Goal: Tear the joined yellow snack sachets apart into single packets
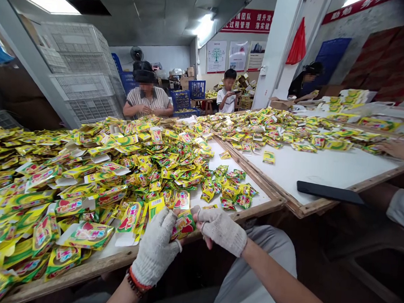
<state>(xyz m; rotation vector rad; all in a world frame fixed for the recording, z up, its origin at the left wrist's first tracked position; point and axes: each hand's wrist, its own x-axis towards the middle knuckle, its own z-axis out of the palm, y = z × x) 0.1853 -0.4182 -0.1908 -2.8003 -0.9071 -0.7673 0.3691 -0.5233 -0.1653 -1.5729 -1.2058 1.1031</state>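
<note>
My left hand [156, 246], in a white knit glove with bare fingertips, is closed on the left end of a small candy box [184, 225] printed yellow, green and pink. My right hand [221, 229], gloved the same way, has its fingers bent against the box's right end. Both hands are at the front edge of the white-topped table [123, 252]. Just left of the held box lie flat yellow candy boxes [129, 218], some with open flaps. Beyond my right hand is a loose group of small candy sachets [232, 190].
A big heap of boxes and sachets [93, 162] covers the table's left side. A wooden rim [252, 173] divides it from a second table, where a dark flat object [329, 192] overhangs the edge. A co-worker's hand [401, 150] rests at right. Other people sit across.
</note>
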